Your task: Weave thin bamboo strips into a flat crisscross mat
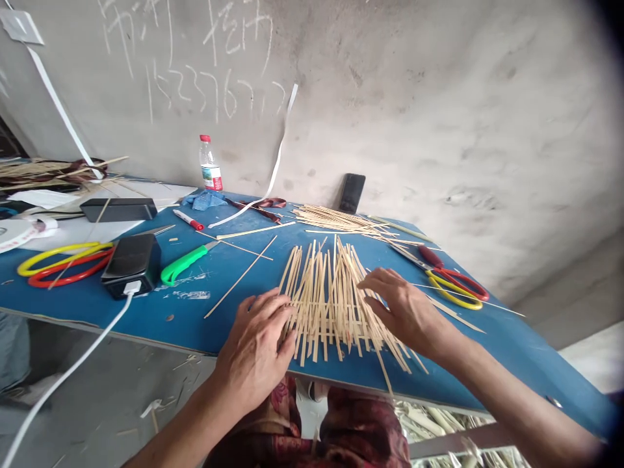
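Now | left hand point(256, 344), right hand point(407, 312) — fingers point(383, 278) bent | flanking woven strips point(325, 312)

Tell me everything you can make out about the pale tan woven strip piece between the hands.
The pale tan woven strip piece looks like thin split bamboo. Many narrow lengthwise strips, uneven and partly overlapping, cross a few crosswise strips nearer the person; the ends are loose. It lies roughly flat on the blue tabletop, near its front edge. The left hand touches its left side, the right hand its right.
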Demonstrator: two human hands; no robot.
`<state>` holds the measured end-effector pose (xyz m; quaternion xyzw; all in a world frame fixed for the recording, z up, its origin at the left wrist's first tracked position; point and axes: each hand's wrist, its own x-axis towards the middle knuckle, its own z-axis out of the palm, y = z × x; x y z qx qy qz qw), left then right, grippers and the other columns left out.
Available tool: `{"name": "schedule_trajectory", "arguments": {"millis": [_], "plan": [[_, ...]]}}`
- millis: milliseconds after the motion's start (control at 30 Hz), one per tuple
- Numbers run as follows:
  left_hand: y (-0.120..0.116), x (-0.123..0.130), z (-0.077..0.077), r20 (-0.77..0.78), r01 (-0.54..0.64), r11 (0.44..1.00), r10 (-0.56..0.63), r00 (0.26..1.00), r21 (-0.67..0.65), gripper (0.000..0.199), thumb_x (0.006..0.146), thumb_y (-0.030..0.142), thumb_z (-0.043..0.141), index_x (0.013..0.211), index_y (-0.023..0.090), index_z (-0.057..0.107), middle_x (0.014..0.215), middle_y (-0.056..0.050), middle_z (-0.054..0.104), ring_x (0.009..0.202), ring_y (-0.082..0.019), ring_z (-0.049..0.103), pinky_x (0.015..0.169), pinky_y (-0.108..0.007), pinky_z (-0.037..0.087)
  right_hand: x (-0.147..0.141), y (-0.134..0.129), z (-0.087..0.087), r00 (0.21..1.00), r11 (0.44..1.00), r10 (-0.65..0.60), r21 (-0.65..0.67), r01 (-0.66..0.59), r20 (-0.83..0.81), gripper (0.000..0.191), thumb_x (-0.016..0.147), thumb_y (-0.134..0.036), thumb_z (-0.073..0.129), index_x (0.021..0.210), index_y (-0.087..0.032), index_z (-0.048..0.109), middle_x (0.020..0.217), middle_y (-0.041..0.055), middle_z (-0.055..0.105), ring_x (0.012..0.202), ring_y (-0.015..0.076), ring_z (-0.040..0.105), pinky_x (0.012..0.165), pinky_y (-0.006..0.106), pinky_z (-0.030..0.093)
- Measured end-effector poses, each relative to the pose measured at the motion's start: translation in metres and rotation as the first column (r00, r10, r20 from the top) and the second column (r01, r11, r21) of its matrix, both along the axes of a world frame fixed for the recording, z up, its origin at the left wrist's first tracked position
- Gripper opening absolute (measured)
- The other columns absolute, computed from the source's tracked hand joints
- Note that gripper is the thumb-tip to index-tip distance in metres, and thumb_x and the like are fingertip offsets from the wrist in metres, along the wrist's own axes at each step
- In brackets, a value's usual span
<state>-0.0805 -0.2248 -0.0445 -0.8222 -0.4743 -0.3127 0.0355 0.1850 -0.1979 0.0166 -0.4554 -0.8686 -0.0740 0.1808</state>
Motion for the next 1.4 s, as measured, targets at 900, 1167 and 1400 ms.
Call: {"name": "schedule_trajectory", "arguments": {"millis": [900, 1167, 1400], "plan": [[0.001, 0.017, 0.007, -0.202, 0.083, 0.995, -0.07, 0.977, 0.054, 0.035, 0.096, 0.03, 0.047, 0.127, 0.019, 0.058, 0.138, -0.009, 0.056, 0.135, -0.031, 0.042, 0.108, -0.056, 0.038, 0.027, -0.016, -0.025, 0.999, 0.998, 0.0, -0.069, -0.002, -0.036, 0.023, 0.099, -0.017, 0.04, 0.092, -0.016, 0.062, 0.091, 0.0084, 0.06, 0.086, 0.0214, 0.055, 0.081, 0.039, 0.047], [0.009, 0.072, 0.022, -0.242, 0.159, 0.987, -0.163, 0.956, -0.036, 0.029, 0.093, 0.031, 0.053, 0.119, 0.021, 0.063, 0.133, -0.012, 0.057, 0.133, -0.034, 0.042, 0.106, -0.057, 0.039, 0.025, -0.016, -0.027, 0.993, 0.996, -0.028, -0.088, 0.018, -0.115, 0.02, 0.096, -0.016, 0.043, 0.092, -0.017, 0.063, 0.094, 0.0085, 0.058, 0.09, 0.0212, 0.055, 0.081, 0.038, 0.048], [0.017, 0.096, 0.031, -0.324, 0.148, 0.986, -0.164, 0.932, -0.075, 0.027, 0.091, 0.033, 0.058, 0.115, 0.02, 0.064, 0.135, -0.013, 0.056, 0.136, -0.037, 0.039, 0.104, -0.063, 0.038, 0.029, -0.016, -0.031, 0.996, 0.998, -0.008, -0.066, 0.002, -0.085, 0.022, 0.095, -0.015, 0.044, 0.093, -0.018, 0.066, 0.099, 0.0092, 0.058, 0.092, 0.0207, 0.054, 0.079, 0.036, 0.047]]}}
